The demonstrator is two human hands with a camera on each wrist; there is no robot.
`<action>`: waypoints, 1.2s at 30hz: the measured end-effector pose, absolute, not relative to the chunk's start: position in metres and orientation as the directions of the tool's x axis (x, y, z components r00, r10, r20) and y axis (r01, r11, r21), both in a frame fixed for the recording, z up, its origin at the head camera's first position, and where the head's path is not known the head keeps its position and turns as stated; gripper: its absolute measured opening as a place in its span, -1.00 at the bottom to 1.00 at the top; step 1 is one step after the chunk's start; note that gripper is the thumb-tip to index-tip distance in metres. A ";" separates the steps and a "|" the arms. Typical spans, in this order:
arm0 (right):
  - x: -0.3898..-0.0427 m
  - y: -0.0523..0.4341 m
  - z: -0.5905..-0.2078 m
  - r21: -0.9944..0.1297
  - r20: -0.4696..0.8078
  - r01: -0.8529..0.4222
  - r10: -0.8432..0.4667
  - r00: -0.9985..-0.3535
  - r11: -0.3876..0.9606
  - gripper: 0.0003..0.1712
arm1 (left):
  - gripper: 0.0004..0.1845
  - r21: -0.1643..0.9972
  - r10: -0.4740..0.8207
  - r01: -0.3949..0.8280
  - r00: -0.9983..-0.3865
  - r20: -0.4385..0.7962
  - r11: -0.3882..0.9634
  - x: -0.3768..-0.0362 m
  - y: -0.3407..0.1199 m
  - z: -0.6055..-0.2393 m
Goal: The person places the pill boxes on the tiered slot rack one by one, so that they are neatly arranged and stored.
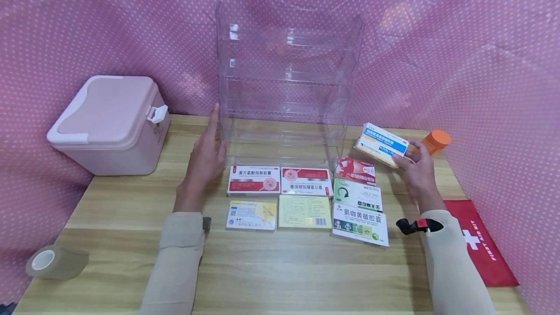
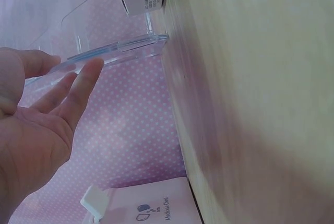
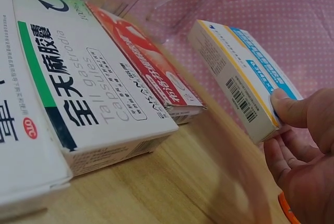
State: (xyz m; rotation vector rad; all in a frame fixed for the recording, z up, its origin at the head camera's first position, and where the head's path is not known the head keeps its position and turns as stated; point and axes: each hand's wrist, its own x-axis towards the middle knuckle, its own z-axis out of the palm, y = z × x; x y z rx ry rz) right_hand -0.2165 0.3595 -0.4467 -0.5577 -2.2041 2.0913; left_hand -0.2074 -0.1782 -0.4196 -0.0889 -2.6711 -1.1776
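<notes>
A clear plastic tiered rack (image 1: 280,81) stands upright at the back of the table. My left hand (image 1: 204,157) holds its left side edge, thumb on one side of the panel and fingers on the other, as the left wrist view shows. In my right hand (image 1: 415,169) is a white, blue and yellow medicine box (image 1: 381,145), pinched at its right end and raised off the table. Below it lie a red medicine box (image 1: 355,169), a green-and-white one (image 1: 356,194) and a white one (image 1: 359,222), overlapping in a column.
Two red-and-white boxes (image 1: 253,180) and two yellowish boxes (image 1: 304,212) lie before the rack. A pink medicine chest (image 1: 109,120) and tape roll (image 1: 57,261) are left. An orange-capped bottle (image 1: 437,141) and red first aid pouch (image 1: 481,242) are right.
</notes>
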 end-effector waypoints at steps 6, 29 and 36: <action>-0.215 0.359 -0.447 -0.975 -0.202 0.220 0.288 -0.936 0.030 -0.11 | 0.05 0.723 -0.026 0.150 -0.974 0.226 0.675 -0.207 -0.179 -0.420; -0.209 0.349 -0.424 -0.993 -0.084 0.103 0.263 -0.961 0.058 -0.15 | 0.08 0.725 -0.016 0.158 -0.974 0.227 0.670 -0.207 -0.180 -0.420; -0.202 0.346 -0.413 -0.995 -0.023 0.048 0.254 -0.967 0.091 -0.22 | 0.05 0.718 -0.003 0.181 -0.969 0.246 0.672 -0.208 -0.181 -0.421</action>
